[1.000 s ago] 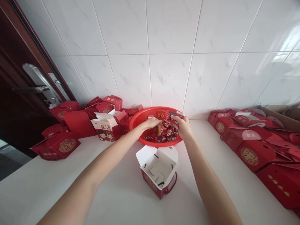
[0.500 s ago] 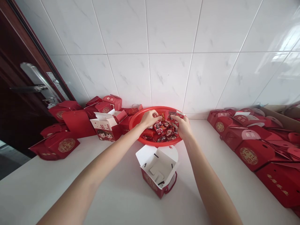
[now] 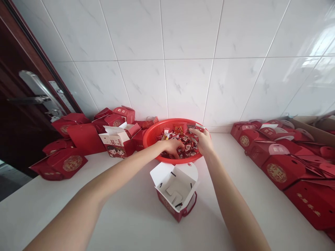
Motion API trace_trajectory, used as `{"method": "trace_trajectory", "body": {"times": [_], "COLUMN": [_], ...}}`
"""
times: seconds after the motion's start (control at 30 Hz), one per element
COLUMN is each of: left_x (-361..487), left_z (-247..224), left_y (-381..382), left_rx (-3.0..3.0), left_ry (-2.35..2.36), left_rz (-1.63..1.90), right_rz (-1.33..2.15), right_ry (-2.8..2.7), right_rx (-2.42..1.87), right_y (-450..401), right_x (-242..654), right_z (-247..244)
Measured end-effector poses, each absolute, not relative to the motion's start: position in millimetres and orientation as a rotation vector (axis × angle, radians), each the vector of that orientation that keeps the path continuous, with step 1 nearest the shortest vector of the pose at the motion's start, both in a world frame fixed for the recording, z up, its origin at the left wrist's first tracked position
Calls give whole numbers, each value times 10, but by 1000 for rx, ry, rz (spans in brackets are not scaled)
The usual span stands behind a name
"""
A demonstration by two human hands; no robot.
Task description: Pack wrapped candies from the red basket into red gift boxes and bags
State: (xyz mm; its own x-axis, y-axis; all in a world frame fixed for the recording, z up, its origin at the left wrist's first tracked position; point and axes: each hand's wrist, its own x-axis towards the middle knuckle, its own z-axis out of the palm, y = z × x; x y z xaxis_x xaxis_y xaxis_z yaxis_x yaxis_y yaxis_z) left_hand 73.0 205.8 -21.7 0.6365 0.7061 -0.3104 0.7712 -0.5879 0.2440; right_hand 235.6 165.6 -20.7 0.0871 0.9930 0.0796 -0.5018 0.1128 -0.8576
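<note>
A red plastic basket (image 3: 150, 137) full of wrapped candies (image 3: 188, 147) stands against the wall. My left hand (image 3: 171, 147) reaches down into it, with curled fingers around a wrapped candy among the pile. At the basket's right side my right hand (image 3: 204, 140) is closed on several wrapped candies (image 3: 193, 126), dark and red ones; the fingers partly hide them. In front of the basket sits a red gift box (image 3: 169, 205), its lid flaps up and its white inside (image 3: 172, 188) showing nothing but folded bottom tabs.
Closed red gift boxes (image 3: 72, 162) stand at the left, beside an open white-and-red box (image 3: 115, 141) with a cartoon couple. Many more red boxes (image 3: 277, 170) line the right side, before a cardboard carton (image 3: 309, 127). A tiled wall (image 3: 188, 87) backs the white table (image 3: 125, 216); a door handle (image 3: 39, 99) is at left.
My left hand has moved from above the back of the basket down and forward into the candies. My right hand stays at the right rim, still holding its candies. The view shifts slightly.
</note>
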Motion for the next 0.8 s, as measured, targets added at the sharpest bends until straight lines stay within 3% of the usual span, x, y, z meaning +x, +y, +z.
{"method": "trace_trajectory", "body": {"times": [0.2, 0.37, 0.8], "left_x": [638, 625, 600], "left_z": [-212, -220, -294], "left_y": [2140, 2201, 2333], "left_rx": [2469, 2344, 2174], "left_ry": [1334, 1377, 1153], "left_rz": [365, 688, 1037], "right_rz": [1290, 1284, 1272], "right_ry": [-794, -790, -770], "right_rx": [-759, -760, -757], "right_y": [1662, 1660, 1676], "right_x": [2346, 2349, 2354], "right_z": [-205, -196, -216]}}
